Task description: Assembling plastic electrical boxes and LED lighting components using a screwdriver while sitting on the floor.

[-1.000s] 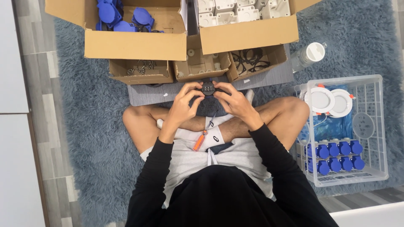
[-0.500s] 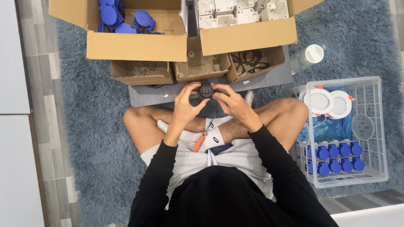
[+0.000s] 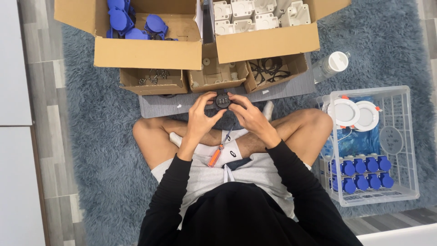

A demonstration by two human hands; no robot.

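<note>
Closest, an orange-handled screwdriver [image 3: 215, 156] lies half hidden on the crossed legs, while above it the left hand [image 3: 199, 119] and right hand [image 3: 249, 116] pinch a small round black part [image 3: 223, 100] between their fingertips, its details unclear, before partly cropped cardboard boxes [image 3: 148, 52].

A person seen from above wears a black long-sleeved top [image 3: 246, 214], its sleeves reaching the wrists, and light grey shorts [image 3: 214, 171]. The legs are bare below the shorts. White ankle socks [image 3: 227, 148] with a small dark mark cover the feet. Both hands are bare.
</note>
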